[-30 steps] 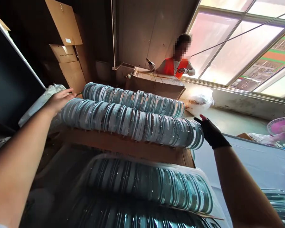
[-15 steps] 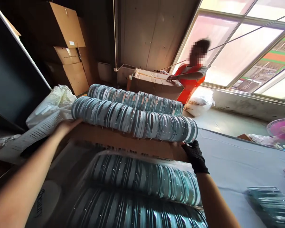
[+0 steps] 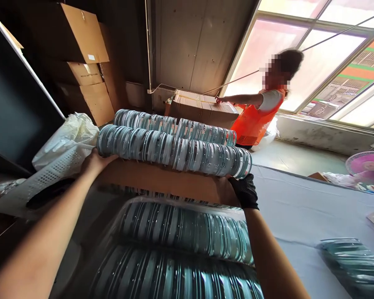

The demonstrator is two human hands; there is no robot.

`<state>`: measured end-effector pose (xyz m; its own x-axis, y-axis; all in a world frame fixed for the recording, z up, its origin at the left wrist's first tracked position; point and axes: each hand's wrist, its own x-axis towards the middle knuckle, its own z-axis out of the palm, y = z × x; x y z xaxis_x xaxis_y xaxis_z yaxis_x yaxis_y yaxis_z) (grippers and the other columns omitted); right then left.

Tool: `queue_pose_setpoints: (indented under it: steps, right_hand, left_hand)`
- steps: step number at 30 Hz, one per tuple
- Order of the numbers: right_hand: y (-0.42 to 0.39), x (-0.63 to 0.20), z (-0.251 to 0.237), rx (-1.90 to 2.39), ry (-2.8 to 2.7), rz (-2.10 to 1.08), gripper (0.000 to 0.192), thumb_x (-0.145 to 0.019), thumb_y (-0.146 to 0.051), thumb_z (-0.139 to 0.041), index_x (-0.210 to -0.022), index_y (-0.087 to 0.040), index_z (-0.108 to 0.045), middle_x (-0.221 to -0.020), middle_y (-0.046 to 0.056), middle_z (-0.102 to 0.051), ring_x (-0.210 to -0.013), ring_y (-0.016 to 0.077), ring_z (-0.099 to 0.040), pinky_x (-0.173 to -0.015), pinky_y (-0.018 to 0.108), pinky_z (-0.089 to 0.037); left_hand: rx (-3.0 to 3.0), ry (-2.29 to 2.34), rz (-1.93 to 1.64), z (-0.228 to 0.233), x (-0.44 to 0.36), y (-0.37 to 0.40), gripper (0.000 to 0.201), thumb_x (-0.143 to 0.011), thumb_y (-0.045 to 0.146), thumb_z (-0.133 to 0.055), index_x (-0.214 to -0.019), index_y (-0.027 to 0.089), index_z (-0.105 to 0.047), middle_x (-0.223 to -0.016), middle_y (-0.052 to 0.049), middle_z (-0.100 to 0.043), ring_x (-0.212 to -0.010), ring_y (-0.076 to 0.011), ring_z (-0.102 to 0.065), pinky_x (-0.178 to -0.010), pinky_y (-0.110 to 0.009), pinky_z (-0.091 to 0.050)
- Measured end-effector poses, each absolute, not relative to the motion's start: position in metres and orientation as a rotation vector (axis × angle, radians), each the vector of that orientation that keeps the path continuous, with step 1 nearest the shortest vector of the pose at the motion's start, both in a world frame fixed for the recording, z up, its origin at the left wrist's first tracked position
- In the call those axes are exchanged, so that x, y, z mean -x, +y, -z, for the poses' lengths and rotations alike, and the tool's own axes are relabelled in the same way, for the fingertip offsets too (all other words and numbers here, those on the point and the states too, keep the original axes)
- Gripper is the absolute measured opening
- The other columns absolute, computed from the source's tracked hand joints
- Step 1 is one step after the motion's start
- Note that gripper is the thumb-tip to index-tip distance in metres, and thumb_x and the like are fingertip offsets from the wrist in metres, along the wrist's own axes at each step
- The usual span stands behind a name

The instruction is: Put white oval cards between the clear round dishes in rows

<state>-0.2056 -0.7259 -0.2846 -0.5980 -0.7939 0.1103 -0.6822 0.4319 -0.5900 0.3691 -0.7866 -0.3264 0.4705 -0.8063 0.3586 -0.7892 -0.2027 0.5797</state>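
Observation:
A long row of round glass pieces, which look like lids (image 3: pixel 174 151), stands on edge, packed face to face. My bare left hand (image 3: pixel 97 164) cups its left end from below, and my right hand (image 3: pixel 244 189), in a black glove, presses against its right end. The fingers of both hands are partly hidden. Just behind lies a second row of the same glass (image 3: pixel 202 132). Below the held row is a brown cardboard surface (image 3: pixel 168 176). Nearer to me, more glass rows (image 3: pixel 187 232) sit under what looks like clear plastic.
A co-worker in an orange vest (image 3: pixel 258 120) has one arm over a cardboard box (image 3: pixel 202 110). Stacked cartons (image 3: pixel 87 37), a white bag (image 3: pixel 71 133) and a perforated white basket (image 3: pixel 50 174) are at left. A glass stack (image 3: pixel 355 261) lies on the grey-covered table (image 3: pixel 293 203); a pink fan (image 3: pixel 367 166) stands beyond.
The right end of the held row and my right hand have shifted slightly left and up in view. The co-worker has moved right and turned, with one arm stretched toward the box.

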Motion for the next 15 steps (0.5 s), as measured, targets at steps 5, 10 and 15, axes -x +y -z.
queue_pose_setpoints:
  steps: [5,10,15]
  right_hand:
    - [-0.741,0.21,0.283,1.389,2.512,0.899,0.08,-0.068,-0.067,-0.066,-0.124,-0.015,-0.046,-0.117,0.021,-0.062,-0.111,0.0355,-0.061,-0.09,0.045,-0.049]
    - [-0.753,0.215,0.286,1.386,2.492,0.866,0.088,-0.066,-0.072,-0.065,-0.129,-0.014,-0.047,-0.116,0.021,-0.062,-0.109,0.0363,-0.061,-0.09,0.048,-0.05]
    - [-0.727,0.244,0.31,1.628,2.316,1.064,0.093,-0.071,-0.065,-0.065,-0.143,-0.013,-0.037,-0.138,0.021,-0.052,-0.128,0.0341,-0.05,-0.106,0.047,-0.041]
  left_hand:
    - [-2.198,-1.277,0.111,0.311,-0.358,-0.79,0.103,-0.054,0.088,-0.06,-0.114,0.004,-0.053,-0.113,-0.027,-0.068,-0.104,-0.0427,-0.065,-0.08,-0.056,-0.051]
    - [-2.142,-1.285,0.244,0.308,-0.359,-0.803,0.111,-0.052,0.083,-0.068,-0.121,-0.002,-0.048,-0.118,-0.029,-0.064,-0.11,-0.0437,-0.062,-0.084,-0.059,-0.049]
    - [-1.907,-1.323,0.062,0.325,-0.364,-0.767,0.134,-0.049,0.064,-0.081,-0.145,-0.005,-0.019,-0.148,-0.032,-0.036,-0.138,-0.0422,-0.037,-0.109,-0.059,-0.034]
